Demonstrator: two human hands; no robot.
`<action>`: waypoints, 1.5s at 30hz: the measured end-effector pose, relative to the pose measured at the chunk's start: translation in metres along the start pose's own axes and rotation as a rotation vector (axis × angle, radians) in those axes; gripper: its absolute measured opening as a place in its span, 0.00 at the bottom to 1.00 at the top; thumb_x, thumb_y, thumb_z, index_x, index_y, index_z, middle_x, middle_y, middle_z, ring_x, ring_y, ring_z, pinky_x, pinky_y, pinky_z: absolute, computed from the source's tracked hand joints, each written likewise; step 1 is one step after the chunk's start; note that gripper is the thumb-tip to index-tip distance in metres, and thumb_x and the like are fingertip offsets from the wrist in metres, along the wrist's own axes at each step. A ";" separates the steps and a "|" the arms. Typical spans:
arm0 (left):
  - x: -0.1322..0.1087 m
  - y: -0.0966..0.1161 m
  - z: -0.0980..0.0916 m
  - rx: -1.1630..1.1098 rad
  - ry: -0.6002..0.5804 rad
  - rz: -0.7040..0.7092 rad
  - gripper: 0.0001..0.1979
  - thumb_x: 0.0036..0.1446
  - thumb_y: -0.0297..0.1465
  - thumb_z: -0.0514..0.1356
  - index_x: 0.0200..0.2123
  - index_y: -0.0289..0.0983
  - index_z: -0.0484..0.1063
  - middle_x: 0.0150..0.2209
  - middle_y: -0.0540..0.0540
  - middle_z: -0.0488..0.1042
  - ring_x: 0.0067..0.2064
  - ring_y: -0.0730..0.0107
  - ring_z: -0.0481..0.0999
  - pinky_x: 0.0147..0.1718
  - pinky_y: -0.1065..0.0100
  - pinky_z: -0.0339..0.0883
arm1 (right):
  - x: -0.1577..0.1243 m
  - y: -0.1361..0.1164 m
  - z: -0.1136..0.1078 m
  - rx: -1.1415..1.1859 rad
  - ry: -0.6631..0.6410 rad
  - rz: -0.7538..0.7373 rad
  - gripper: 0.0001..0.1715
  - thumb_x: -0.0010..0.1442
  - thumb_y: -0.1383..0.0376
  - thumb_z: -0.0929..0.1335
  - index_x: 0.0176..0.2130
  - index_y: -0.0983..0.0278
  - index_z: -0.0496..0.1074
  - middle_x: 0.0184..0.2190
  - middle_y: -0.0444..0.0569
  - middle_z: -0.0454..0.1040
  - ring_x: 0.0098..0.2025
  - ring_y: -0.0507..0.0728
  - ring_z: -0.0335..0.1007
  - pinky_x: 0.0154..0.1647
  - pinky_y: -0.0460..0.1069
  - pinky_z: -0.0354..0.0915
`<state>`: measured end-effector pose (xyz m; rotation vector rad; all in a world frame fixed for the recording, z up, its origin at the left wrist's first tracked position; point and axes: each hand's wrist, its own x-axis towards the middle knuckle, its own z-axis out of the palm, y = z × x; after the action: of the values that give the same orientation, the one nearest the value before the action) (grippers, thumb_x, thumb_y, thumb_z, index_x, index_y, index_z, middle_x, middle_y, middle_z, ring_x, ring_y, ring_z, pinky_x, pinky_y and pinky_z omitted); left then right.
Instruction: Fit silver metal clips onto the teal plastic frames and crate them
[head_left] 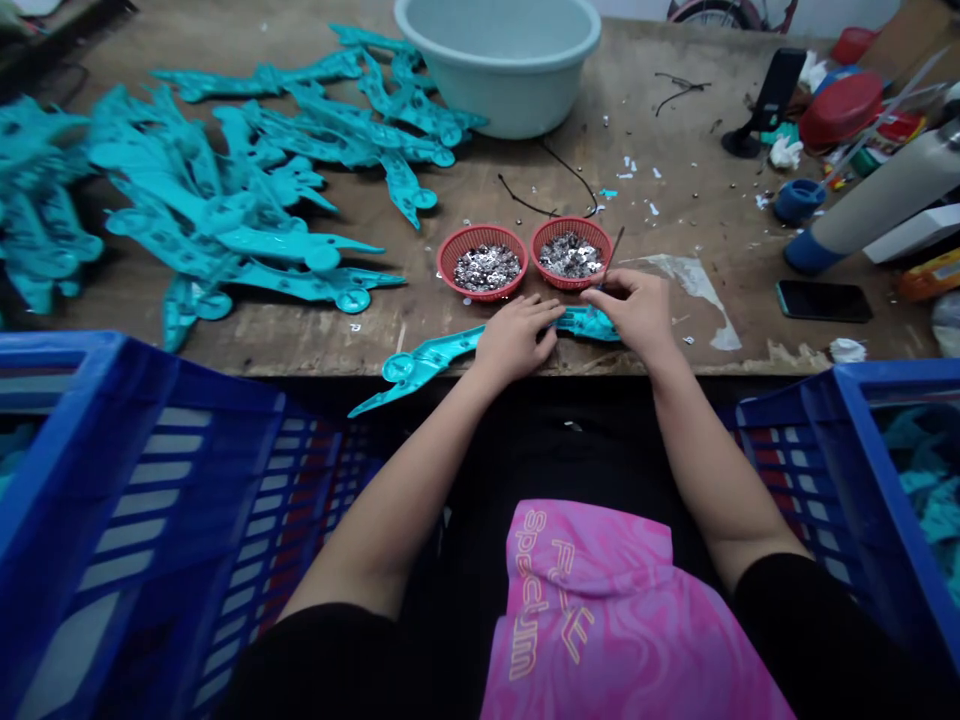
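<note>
A long turquoise plastic part (442,350) lies along the table's front edge, its forked left end sticking out past the edge. My left hand (516,335) rests over its middle, fingers across the top and thumb on the near side, holding it down. Above the part's right end, my right hand (636,308) pinches a thin dark stick-like tool (616,245), pointing upward; its lower tip is hidden by the fingers. Just beyond the hands are two red baskets, the left basket (442,262) and the right basket (537,250), both filled with small shiny metal pieces.
Turquoise parts (217,200) are heaped at the left. A pale basin (499,85) stands at the back. To the right are a phone (823,301), a bottle (877,195) and a red bowl (840,108). Blue crates flank me, one left (187,500) and one right (840,430).
</note>
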<state>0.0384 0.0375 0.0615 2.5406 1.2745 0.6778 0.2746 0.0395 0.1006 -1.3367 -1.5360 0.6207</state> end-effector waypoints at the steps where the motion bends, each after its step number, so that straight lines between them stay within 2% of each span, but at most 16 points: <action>1: 0.000 0.000 0.001 -0.006 0.006 -0.002 0.24 0.72 0.30 0.60 0.68 0.39 0.80 0.69 0.43 0.80 0.74 0.49 0.76 0.78 0.43 0.66 | -0.001 0.000 0.008 0.003 -0.005 -0.030 0.09 0.60 0.61 0.80 0.39 0.64 0.88 0.36 0.49 0.86 0.40 0.61 0.81 0.47 0.55 0.74; 4: 0.001 0.000 0.002 -0.025 0.028 0.003 0.21 0.72 0.30 0.60 0.64 0.37 0.83 0.67 0.40 0.81 0.72 0.49 0.78 0.77 0.43 0.68 | -0.004 0.001 0.023 -0.055 -0.040 -0.092 0.10 0.63 0.58 0.79 0.41 0.62 0.87 0.40 0.50 0.88 0.41 0.61 0.82 0.51 0.56 0.76; 9: -0.001 0.001 0.002 -0.015 0.057 -0.005 0.16 0.73 0.31 0.60 0.54 0.38 0.86 0.66 0.40 0.82 0.70 0.48 0.80 0.75 0.41 0.70 | -0.009 0.005 0.025 -0.187 -0.148 -0.123 0.10 0.67 0.57 0.77 0.43 0.60 0.86 0.43 0.51 0.88 0.45 0.63 0.83 0.56 0.58 0.76; 14: -0.002 0.001 0.001 -0.019 0.051 -0.010 0.14 0.72 0.32 0.60 0.52 0.36 0.85 0.67 0.38 0.82 0.71 0.49 0.80 0.77 0.43 0.69 | -0.008 0.010 0.023 -0.145 -0.041 -0.118 0.12 0.69 0.55 0.76 0.44 0.59 0.86 0.42 0.50 0.87 0.43 0.63 0.83 0.54 0.57 0.77; 16: -0.001 0.001 0.001 -0.024 0.049 -0.012 0.14 0.73 0.32 0.60 0.53 0.36 0.85 0.66 0.38 0.82 0.70 0.50 0.80 0.77 0.43 0.68 | -0.006 0.010 0.023 -0.136 -0.069 -0.134 0.12 0.69 0.55 0.76 0.44 0.60 0.86 0.41 0.50 0.87 0.43 0.62 0.83 0.54 0.56 0.77; 20: -0.001 0.002 0.000 -0.034 0.033 -0.020 0.14 0.73 0.32 0.60 0.54 0.36 0.84 0.66 0.37 0.82 0.69 0.52 0.81 0.77 0.45 0.68 | -0.005 0.008 0.020 -0.186 -0.178 -0.173 0.11 0.69 0.57 0.75 0.45 0.60 0.86 0.45 0.52 0.88 0.47 0.63 0.84 0.58 0.57 0.76; 22: -0.001 0.002 -0.001 -0.025 0.030 -0.027 0.16 0.73 0.32 0.60 0.58 0.35 0.82 0.66 0.37 0.82 0.68 0.52 0.81 0.77 0.46 0.67 | -0.005 0.008 0.017 -0.162 -0.114 -0.155 0.11 0.68 0.56 0.76 0.43 0.60 0.86 0.44 0.52 0.88 0.47 0.63 0.84 0.58 0.57 0.77; 25: -0.002 0.001 -0.001 -0.012 0.043 -0.016 0.22 0.73 0.32 0.60 0.66 0.36 0.78 0.67 0.37 0.81 0.69 0.51 0.80 0.77 0.47 0.67 | -0.005 0.013 0.007 -0.042 0.152 -0.090 0.16 0.69 0.51 0.75 0.42 0.60 0.84 0.40 0.50 0.86 0.43 0.62 0.82 0.53 0.57 0.78; 27: -0.002 0.000 0.000 -0.017 0.050 0.009 0.21 0.74 0.33 0.59 0.65 0.37 0.79 0.67 0.38 0.81 0.69 0.52 0.80 0.75 0.48 0.69 | -0.005 0.020 -0.003 0.003 0.267 -0.064 0.19 0.69 0.47 0.74 0.42 0.60 0.83 0.39 0.50 0.84 0.42 0.61 0.81 0.50 0.57 0.78; 31: 0.002 0.001 -0.003 -0.042 0.051 0.011 0.16 0.74 0.33 0.59 0.57 0.37 0.84 0.63 0.39 0.83 0.65 0.52 0.82 0.69 0.51 0.75 | -0.008 0.041 -0.031 -0.089 0.271 -0.038 0.21 0.69 0.45 0.73 0.44 0.59 0.82 0.40 0.51 0.83 0.42 0.62 0.81 0.50 0.59 0.79; 35: 0.006 0.003 -0.006 -0.071 0.029 -0.012 0.12 0.72 0.32 0.61 0.52 0.39 0.84 0.60 0.40 0.85 0.66 0.51 0.79 0.69 0.50 0.74 | -0.008 0.068 -0.065 -0.230 0.322 -0.025 0.22 0.72 0.48 0.71 0.49 0.61 0.85 0.43 0.53 0.84 0.43 0.62 0.80 0.50 0.58 0.78; 39: 0.013 -0.005 -0.011 -0.207 -0.018 -0.101 0.15 0.73 0.33 0.60 0.55 0.39 0.84 0.61 0.41 0.85 0.64 0.55 0.82 0.69 0.54 0.74 | -0.009 0.096 -0.094 -0.455 0.267 -0.007 0.23 0.70 0.57 0.72 0.57 0.66 0.87 0.48 0.61 0.84 0.49 0.66 0.79 0.60 0.63 0.74; 42: 0.025 -0.012 -0.024 -0.215 -0.046 -0.085 0.19 0.73 0.31 0.59 0.61 0.36 0.82 0.61 0.38 0.85 0.62 0.56 0.84 0.68 0.55 0.75 | -0.013 0.111 -0.103 -0.632 0.227 0.071 0.29 0.70 0.60 0.72 0.65 0.68 0.84 0.53 0.66 0.82 0.58 0.72 0.75 0.67 0.69 0.68; 45: 0.039 -0.010 -0.040 -0.061 -0.110 0.001 0.16 0.71 0.31 0.59 0.53 0.35 0.86 0.55 0.37 0.86 0.57 0.54 0.85 0.64 0.54 0.78 | -0.018 0.118 -0.102 -0.673 0.274 0.068 0.32 0.73 0.56 0.70 0.68 0.66 0.81 0.58 0.67 0.79 0.62 0.74 0.70 0.70 0.71 0.66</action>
<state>0.0321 0.0744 0.1048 2.4931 1.1978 0.5598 0.4166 0.0327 0.0347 -1.8861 -1.5301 -0.0696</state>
